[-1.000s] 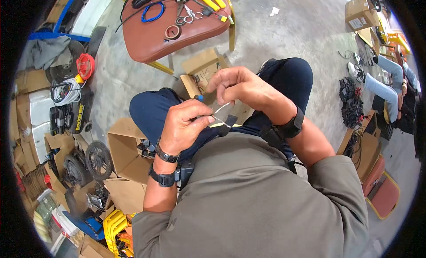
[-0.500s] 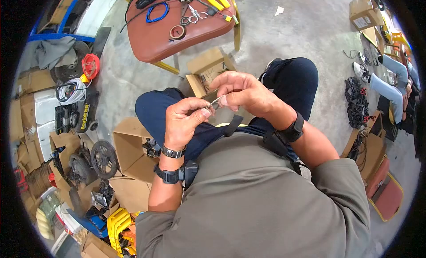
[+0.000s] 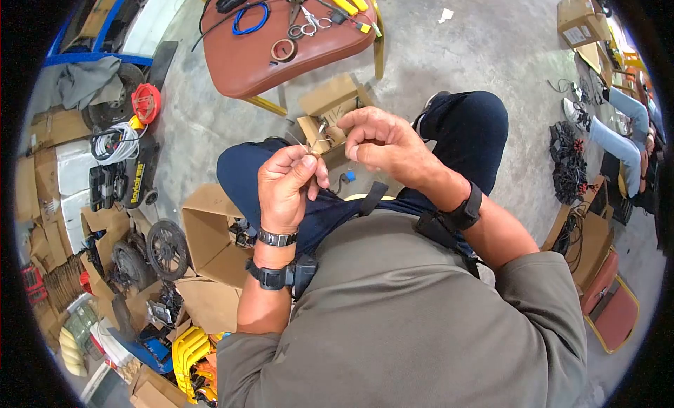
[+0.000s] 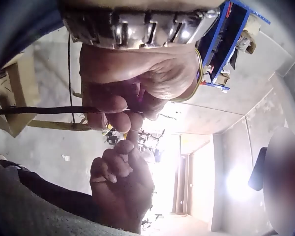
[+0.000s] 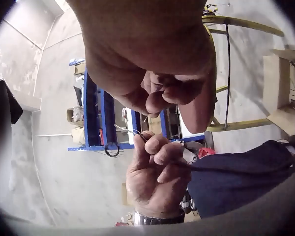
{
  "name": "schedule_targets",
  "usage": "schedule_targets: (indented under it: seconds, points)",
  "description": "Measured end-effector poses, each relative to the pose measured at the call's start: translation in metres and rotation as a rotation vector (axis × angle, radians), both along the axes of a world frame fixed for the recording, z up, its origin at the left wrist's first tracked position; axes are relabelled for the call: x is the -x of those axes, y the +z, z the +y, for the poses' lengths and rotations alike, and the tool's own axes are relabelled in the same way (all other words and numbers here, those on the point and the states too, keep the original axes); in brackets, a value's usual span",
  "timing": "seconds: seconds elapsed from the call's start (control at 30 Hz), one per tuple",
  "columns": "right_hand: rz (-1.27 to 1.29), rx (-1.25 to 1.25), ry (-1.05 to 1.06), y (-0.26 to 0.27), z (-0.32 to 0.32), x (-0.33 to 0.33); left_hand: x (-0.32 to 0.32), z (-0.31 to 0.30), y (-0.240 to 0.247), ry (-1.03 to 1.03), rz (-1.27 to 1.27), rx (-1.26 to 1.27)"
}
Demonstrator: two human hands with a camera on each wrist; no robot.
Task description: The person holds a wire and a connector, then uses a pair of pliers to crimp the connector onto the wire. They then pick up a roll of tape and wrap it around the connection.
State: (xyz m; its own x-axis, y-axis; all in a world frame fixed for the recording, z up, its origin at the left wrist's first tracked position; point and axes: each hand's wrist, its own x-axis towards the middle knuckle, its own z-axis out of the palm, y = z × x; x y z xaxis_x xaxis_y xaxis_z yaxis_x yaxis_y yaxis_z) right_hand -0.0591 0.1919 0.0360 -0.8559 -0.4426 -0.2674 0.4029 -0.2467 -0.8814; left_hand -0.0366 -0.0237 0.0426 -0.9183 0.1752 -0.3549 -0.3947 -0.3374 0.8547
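My left hand (image 3: 284,180) pinches a thin pale wire (image 5: 127,129) between thumb and fingertips, its bare end sticking out beyond them. From the same hand a dark cable (image 4: 44,110) runs off past the curled fingers. Below the hands in the head view hangs a small blue piece (image 3: 349,176) beside a dark cable. My right hand (image 3: 393,145) is held a short way from the left, fingers bent and thumb close to them. A tiny strand shows right at its fingertips in the right wrist view; I cannot tell whether they pinch it.
A red-brown chair seat (image 3: 281,47) ahead bears scissors (image 3: 309,22), a tape roll (image 3: 283,50), a blue wire coil (image 3: 250,19) and yellow-handled pliers (image 3: 344,1). An open cardboard box (image 3: 326,96) stands between the knees. Boxes and wheels (image 3: 167,250) crowd the left; a seated person is at right.
The hands were together at the wire half a second ago and are now apart. The left hand has turned and the wire end points away from the body.
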Motion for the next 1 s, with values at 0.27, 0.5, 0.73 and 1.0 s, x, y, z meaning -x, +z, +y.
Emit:
schedule_targets:
  seconds: [0.27,0.5,0.73,1.0]
  points:
    - [0.066,0.057,-0.031,0.003,-0.014,0.003,0.0,0.001,-0.002,-0.075,-0.038,-0.034]
    - [0.083,0.011,-0.069,0.001,-0.018,0.008,-0.002,-0.002,-0.005,-0.11,-0.047,-0.069]
    - [0.13,0.023,-0.135,-0.002,-0.018,0.006,-0.003,0.0,-0.002,-0.152,-0.044,-0.032]
    - [0.084,0.062,-0.165,-0.003,-0.013,0.007,-0.006,0.001,0.004,-0.169,-0.003,0.13]
